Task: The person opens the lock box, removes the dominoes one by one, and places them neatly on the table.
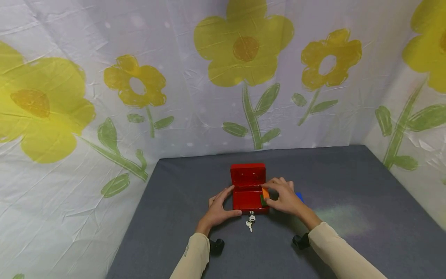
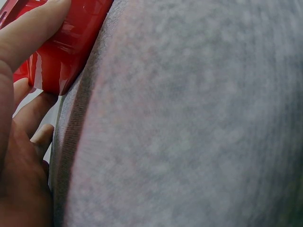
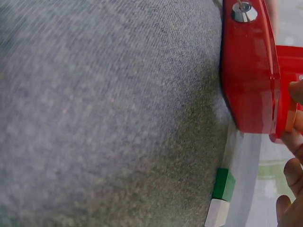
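A red cash box [image 1: 246, 200] lies on the table with its lid [image 1: 248, 174] raised at the back. My left hand [image 1: 219, 209] holds the box's left end, thumb along the front corner and fingers toward the rear. A key with a second key hanging from it [image 1: 249, 224] is in the front lock. At the right end, my right hand [image 1: 283, 195] pinches a flat orange piece [image 1: 266, 193] between thumb and fingers. Part of something green [image 1: 263, 200] shows just below the orange. In the right wrist view the orange piece [image 3: 291, 116] sits inside the box's right wall.
A blue item [image 1: 299, 197] lies to the right, partly hidden by my right hand. The right wrist view shows a green block [image 3: 223, 184] and a white block [image 3: 218, 213] beyond the box. Dark grey cloth [image 1: 195, 178] covers the table; a flowered curtain [image 1: 195, 128] hangs behind.
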`<state>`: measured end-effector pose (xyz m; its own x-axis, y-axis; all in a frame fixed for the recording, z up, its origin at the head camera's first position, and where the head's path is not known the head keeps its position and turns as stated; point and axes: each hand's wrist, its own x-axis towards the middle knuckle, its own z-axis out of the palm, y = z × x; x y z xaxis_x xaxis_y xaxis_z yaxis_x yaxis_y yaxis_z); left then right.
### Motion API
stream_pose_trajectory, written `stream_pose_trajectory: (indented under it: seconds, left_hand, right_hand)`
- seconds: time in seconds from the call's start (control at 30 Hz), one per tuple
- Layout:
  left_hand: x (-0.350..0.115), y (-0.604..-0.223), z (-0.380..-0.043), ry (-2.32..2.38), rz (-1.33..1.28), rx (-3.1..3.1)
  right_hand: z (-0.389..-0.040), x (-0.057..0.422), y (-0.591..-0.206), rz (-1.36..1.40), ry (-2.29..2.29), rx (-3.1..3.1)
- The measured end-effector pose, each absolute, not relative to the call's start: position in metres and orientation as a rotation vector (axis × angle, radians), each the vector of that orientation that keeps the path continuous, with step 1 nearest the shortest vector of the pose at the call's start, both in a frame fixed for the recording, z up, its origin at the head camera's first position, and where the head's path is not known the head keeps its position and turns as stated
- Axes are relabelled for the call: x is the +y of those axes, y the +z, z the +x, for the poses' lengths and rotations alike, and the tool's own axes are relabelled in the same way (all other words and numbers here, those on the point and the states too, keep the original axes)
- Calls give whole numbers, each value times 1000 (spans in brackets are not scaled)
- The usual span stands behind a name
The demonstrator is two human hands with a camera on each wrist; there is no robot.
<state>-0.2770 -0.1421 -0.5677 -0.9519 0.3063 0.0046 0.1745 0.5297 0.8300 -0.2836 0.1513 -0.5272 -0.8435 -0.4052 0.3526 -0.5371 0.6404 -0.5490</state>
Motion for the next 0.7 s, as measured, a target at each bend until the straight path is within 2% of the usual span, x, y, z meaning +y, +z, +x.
stream_pose_trajectory:
  seconds: [0.7]
  left_hand:
    - [-141, -568, -276, 1355, 353, 2639]
  right_hand:
    - [-280, 165, -532, 751, 994, -2633]
